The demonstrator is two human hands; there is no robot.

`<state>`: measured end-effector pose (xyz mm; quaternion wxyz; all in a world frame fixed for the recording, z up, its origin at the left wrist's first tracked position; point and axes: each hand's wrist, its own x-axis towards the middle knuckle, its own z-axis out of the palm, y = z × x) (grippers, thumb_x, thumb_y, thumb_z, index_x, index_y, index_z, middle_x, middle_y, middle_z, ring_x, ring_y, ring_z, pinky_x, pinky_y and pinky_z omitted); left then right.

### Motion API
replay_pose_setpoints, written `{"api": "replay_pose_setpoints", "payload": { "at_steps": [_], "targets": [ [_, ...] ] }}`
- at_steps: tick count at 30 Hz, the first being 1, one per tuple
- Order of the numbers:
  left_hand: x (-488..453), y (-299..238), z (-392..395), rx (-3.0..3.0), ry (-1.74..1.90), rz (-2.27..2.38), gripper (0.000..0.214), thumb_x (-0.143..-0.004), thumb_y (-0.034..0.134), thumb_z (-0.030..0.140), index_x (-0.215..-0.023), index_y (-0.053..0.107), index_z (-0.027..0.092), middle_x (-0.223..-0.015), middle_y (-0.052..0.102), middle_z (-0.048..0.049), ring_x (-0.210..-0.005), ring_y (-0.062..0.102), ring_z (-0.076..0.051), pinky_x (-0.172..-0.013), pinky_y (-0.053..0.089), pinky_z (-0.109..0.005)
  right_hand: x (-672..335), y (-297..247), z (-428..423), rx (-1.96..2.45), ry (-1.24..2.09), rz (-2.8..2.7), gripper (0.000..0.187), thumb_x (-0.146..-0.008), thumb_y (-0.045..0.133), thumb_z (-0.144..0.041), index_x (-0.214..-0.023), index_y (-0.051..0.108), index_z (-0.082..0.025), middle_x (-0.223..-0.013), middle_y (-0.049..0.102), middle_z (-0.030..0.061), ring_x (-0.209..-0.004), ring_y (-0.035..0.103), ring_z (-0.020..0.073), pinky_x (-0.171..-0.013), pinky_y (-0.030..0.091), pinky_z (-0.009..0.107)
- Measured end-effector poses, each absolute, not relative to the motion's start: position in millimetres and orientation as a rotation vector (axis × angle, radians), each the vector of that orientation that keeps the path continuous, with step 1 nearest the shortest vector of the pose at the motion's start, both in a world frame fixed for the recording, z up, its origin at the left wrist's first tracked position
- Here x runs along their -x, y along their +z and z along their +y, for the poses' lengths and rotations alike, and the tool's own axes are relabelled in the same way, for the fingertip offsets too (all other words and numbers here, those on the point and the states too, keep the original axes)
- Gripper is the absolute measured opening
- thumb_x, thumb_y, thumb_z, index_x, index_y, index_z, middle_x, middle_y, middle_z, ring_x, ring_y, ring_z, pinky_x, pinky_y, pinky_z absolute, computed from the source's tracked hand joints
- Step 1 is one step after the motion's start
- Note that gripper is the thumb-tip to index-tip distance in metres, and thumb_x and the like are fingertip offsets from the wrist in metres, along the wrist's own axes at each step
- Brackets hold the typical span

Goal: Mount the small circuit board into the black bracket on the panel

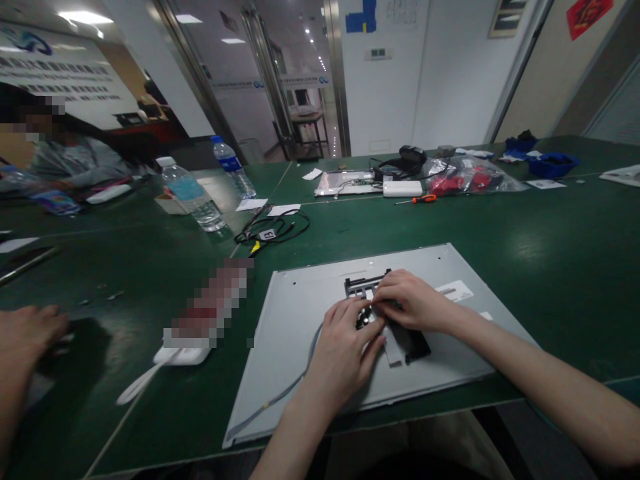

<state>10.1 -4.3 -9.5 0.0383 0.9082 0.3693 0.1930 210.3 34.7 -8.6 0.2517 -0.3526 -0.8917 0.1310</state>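
A flat, light grey metal panel [295,320] lies on the table in front of me. On its middle sits a black plastic bracket [417,345], with a grey strip [393,352] along it. My left hand [345,343] rests over the bracket's left side, thumb and fingers drawn together. From the right, my right hand [407,299] reaches over the upper part of the bracket, its fingertips pinched close to those of my left hand. Whatever is between the fingertips is hidden. A flat grey cable [285,393] runs from under my left hand to the panel's lower left corner.
Left of the panel are a white device [185,353] with a strap and a black cable [280,230]. Two water bottles [193,197] stand beyond. An orange-handled screwdriver [425,199] and a bagged red item [475,177] lie farther back. Another person's hand [30,333] is at left.
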Motion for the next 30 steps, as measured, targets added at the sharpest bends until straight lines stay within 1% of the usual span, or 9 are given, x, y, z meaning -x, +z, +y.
{"api": "replay_pose_setpoints", "payload": {
  "at_steps": [5,11,16,23,30],
  "targets": [
    [-10.3,-10.0,-4.4,-2.788,0.585,1.139,0.024,-0.088,0.052,0.026,-0.110,0.063,0.025,-0.125,0.051,-0.0078,-0.119,0.043,-0.028,-0.101,0.035,-0.052,-210.8,-6.1,33.5,0.969,0.367,-2.427,0.011,-0.082,0.055,-0.014,-0.089,0.063,-0.018,-0.086,0.065,0.0047,-0.086,0.056,0.0179,-0.081,0.038,0.033],
    [-11.0,-10.6,-4.5,-2.783,0.610,1.133,0.024,-0.088,0.052,0.024,-0.110,0.063,0.025,-0.124,0.052,-0.0079,-0.118,0.044,-0.028,-0.100,0.036,-0.053,-210.3,-5.1,32.4,1.026,0.384,-2.360,0.013,-0.080,0.057,-0.014,-0.093,0.059,-0.017,-0.088,0.065,0.0058,-0.087,0.055,0.0187,-0.082,0.039,0.033],
    [-11.0,-10.4,-4.1,-2.783,0.615,1.136,0.023,-0.089,0.051,0.024,-0.109,0.063,0.025,-0.125,0.050,-0.0083,-0.118,0.044,-0.028,-0.099,0.037,-0.052,-209.6,-6.8,33.0,1.009,0.414,-2.366,0.012,-0.079,0.055,-0.011,-0.088,0.057,-0.018,-0.085,0.064,0.0040,-0.085,0.055,0.0175,-0.081,0.039,0.031],
    [-11.4,-8.7,-5.1,-2.774,0.585,1.147,0.022,-0.089,0.052,0.024,-0.107,0.063,0.024,-0.124,0.051,-0.0085,-0.118,0.043,-0.027,-0.099,0.037,-0.051,-210.7,-5.7,32.7,0.971,0.410,-2.411,0.007,-0.080,0.055,-0.013,-0.084,0.059,-0.017,-0.081,0.063,0.0040,-0.083,0.054,0.0175,-0.079,0.039,0.031],
    [-10.7,-8.4,-5.7,-2.776,0.617,1.138,0.024,-0.086,0.054,0.023,-0.109,0.062,0.024,-0.123,0.053,-0.0076,-0.116,0.045,-0.027,-0.099,0.037,-0.050,-210.1,-4.7,33.0,0.973,0.399,-2.423,0.008,-0.082,0.055,-0.014,-0.084,0.063,-0.016,-0.083,0.065,0.0050,-0.084,0.056,0.0178,-0.081,0.038,0.033]
  ]
}}
